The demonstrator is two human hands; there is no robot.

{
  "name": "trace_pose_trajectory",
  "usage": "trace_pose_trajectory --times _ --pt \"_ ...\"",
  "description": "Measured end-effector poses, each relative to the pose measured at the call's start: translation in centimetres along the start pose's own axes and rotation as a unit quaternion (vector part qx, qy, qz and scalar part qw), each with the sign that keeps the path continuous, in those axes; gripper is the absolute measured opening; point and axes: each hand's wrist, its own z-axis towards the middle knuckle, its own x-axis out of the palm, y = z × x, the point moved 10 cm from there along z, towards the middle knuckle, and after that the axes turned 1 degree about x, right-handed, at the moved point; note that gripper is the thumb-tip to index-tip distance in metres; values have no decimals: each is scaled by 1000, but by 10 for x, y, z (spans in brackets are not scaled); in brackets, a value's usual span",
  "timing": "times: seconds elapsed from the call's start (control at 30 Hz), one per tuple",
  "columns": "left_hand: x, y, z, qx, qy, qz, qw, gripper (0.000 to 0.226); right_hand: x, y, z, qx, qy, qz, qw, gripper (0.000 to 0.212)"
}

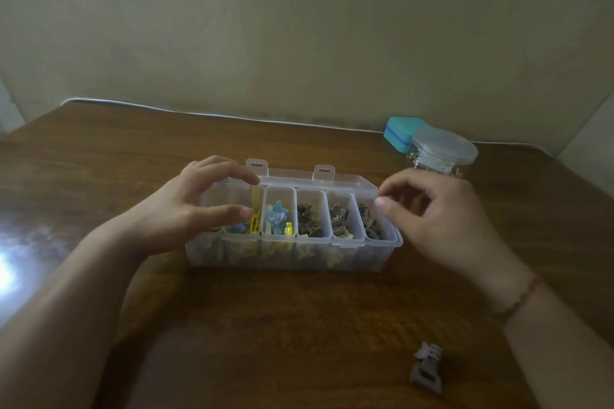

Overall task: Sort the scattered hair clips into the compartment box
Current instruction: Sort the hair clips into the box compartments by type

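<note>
A clear compartment box stands mid-table with its lid raised at the back. Its compartments hold yellow and blue clips on the left and brown clips on the right. My left hand hovers over the box's left end, fingers spread, index tip touching the lid's front edge, thumb above the yellow clips. My right hand is at the right end, thumb and index pinched at the lid's right corner. One grey claw clip lies loose on the table, near right.
A wooden table runs to a wall at the back. At the back right stand a clear jar with a lid and a teal case behind it. Bright glare marks the table's left edge.
</note>
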Motion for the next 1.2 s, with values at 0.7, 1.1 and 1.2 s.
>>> trace_pose_trajectory --times 0.7,1.1,1.2 --pt "1 2 0 -7 7 -1 1000 56 21 42 -85 -202 28 -70 977 26" --pt "1 0 -2 -17 15 0 1000 58 60 70 49 -150 39 36 987 38" --pt "1 0 -2 -14 15 -1 1000 58 53 58 49 -108 28 110 988 41"
